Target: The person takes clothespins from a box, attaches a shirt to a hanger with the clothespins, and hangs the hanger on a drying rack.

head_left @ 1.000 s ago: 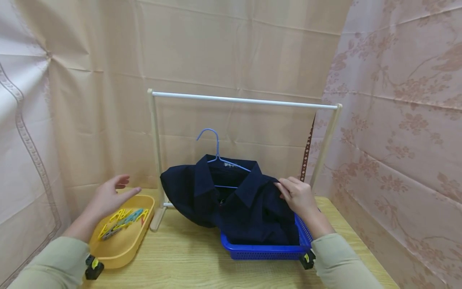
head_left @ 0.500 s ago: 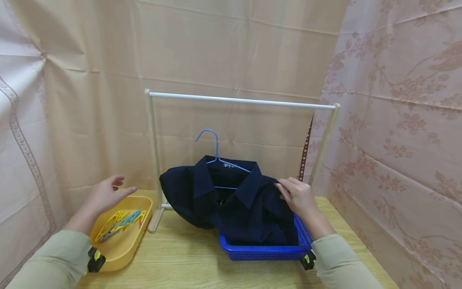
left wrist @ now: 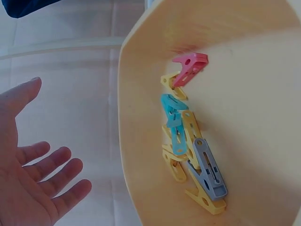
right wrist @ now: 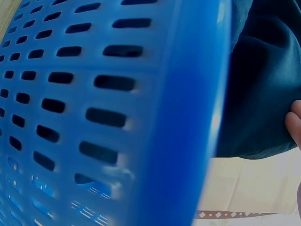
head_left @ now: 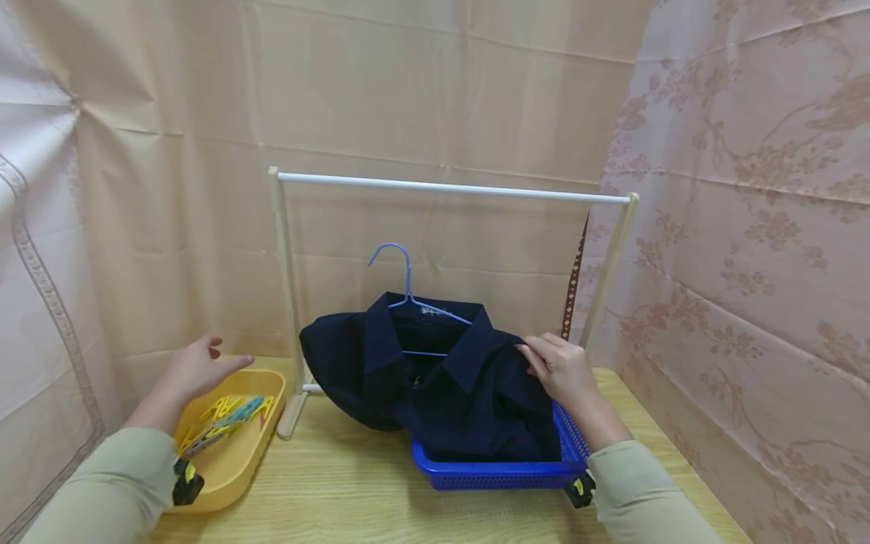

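A dark collared shirt [head_left: 435, 400] lies partly in a blue basket [head_left: 503, 477], with a blue hanger [head_left: 409, 273] inside its collar and the hook standing up. My right hand [head_left: 560, 370] pinches the shirt at its right shoulder; the right wrist view shows fingertips [right wrist: 294, 122] against the dark cloth [right wrist: 263, 103]. Over the back of a yellow tray [head_left: 224, 491] hovers my left hand [head_left: 197, 370], holding nothing, its fingers relaxed and thumb apart. In the left wrist view this hand [left wrist: 37, 165] is beside the tray wall [left wrist: 136, 117], and several clothespins [left wrist: 178, 127] lie inside.
A rack with a white top rail [head_left: 448, 187] and pale wooden posts stands behind the shirt on the wooden table [head_left: 326, 483]. Beige cloth [head_left: 435, 91] hangs at the back, and flowered cloth [head_left: 761, 227] hangs at the right.
My left hand has shifted slightly left and down over the tray. The right hand keeps its pinch on the shirt, which has hardly moved. The whole view has drifted a little.
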The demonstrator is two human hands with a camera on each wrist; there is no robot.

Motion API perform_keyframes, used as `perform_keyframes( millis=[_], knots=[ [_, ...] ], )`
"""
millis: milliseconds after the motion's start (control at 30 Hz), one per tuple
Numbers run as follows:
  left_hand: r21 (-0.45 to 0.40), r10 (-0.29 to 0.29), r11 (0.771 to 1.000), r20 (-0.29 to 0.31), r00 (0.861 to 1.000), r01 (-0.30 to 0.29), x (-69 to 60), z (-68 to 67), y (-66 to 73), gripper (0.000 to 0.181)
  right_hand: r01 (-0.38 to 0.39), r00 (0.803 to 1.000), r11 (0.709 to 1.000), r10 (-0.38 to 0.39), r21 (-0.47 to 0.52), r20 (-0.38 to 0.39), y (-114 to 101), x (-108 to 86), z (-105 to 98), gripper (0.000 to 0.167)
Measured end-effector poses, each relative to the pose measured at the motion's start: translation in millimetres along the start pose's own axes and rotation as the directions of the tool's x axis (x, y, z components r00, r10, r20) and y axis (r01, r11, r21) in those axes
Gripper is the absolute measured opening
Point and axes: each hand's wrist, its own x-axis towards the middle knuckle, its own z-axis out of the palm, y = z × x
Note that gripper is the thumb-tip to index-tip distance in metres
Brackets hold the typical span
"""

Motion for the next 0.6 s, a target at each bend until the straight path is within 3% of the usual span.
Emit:
perform_keyframes(
  millis=[600],
  knots=[
    [0.054,-0.057,0.997,0.121,0.991,0.05,17.0,5.6,-16.0,0.101,-0.001,1.0,1.0,0.001,-0.018,0.005,1.2,-1.2,0.0,0.018]
  ],
)
